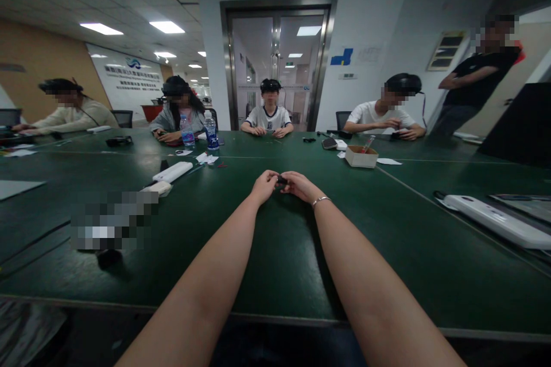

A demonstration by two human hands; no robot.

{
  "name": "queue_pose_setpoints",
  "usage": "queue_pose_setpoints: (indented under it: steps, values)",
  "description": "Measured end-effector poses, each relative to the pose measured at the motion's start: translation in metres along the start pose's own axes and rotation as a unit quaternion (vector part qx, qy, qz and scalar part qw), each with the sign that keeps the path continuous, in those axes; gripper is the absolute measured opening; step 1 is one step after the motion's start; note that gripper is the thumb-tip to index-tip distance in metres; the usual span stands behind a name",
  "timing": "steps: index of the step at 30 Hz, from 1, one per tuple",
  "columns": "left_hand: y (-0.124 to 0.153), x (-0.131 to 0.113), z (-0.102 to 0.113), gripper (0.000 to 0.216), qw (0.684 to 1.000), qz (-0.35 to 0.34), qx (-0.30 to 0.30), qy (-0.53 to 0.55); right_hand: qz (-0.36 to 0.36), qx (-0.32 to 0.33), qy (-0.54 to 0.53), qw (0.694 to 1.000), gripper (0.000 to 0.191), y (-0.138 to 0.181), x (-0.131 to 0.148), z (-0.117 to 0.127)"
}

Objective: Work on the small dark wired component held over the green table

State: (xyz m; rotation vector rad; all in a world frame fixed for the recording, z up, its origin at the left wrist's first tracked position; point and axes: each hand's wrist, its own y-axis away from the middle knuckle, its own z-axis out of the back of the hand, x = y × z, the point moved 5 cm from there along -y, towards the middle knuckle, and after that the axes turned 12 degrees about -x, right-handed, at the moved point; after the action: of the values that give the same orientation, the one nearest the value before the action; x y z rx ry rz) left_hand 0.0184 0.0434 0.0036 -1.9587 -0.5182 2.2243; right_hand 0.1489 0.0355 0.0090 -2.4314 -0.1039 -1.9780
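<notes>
Both my arms stretch forward over the green table [284, 252]. My left hand [264, 186] and my right hand [300, 185] meet near the middle of it. Between their fingertips is a small black object [282, 180], too small and too far off to name. The fingers of each hand are closed on it, the left from one side and the right from the other. A bracelet [321, 200] circles my right wrist.
Left of me lie a white power strip [173, 172] and a pixelated item [116, 221]. Two bottles [210, 132] stand beyond. An open box [361, 157] sits right of centre; a long white device [495, 219] lies far right. Several people sit around the table; one person [477, 77] stands.
</notes>
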Motion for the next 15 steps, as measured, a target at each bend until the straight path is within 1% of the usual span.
queue_pose_setpoints:
  steps: [3,6,10,12,13,14,15]
  values:
    - [0.0,0.0,0.0,0.01,1.0,-0.004,-0.002,-0.001,-0.002,-0.01,0.03,1.0,0.012,-0.002,-0.001,-0.001]
    - [0.0,0.0,-0.001,0.01,1.0,-0.006,0.002,-0.008,0.002,-0.012,0.03,0.999,0.005,-0.002,-0.001,0.0]
    - [0.0,0.0,-0.001,0.011,1.0,0.0,0.006,-0.017,0.004,-0.014,0.014,1.0,0.015,-0.003,-0.002,0.001]
    - [0.0,0.001,0.0,0.013,1.0,-0.001,0.009,-0.024,0.008,-0.055,0.051,0.997,0.017,-0.004,0.0,0.002]
    - [-0.001,0.002,0.0,0.014,0.999,-0.003,0.01,-0.03,0.028,-0.091,0.091,0.991,0.018,-0.004,0.004,0.003]
    - [-0.002,0.003,0.0,0.016,0.999,-0.007,0.012,-0.039,0.068,-0.131,0.145,0.978,0.02,-0.003,0.012,0.001]
    - [-0.003,0.005,0.0,0.018,0.998,-0.015,0.014,-0.054,0.123,-0.167,0.209,0.956,0.021,0.0,0.022,-0.002]
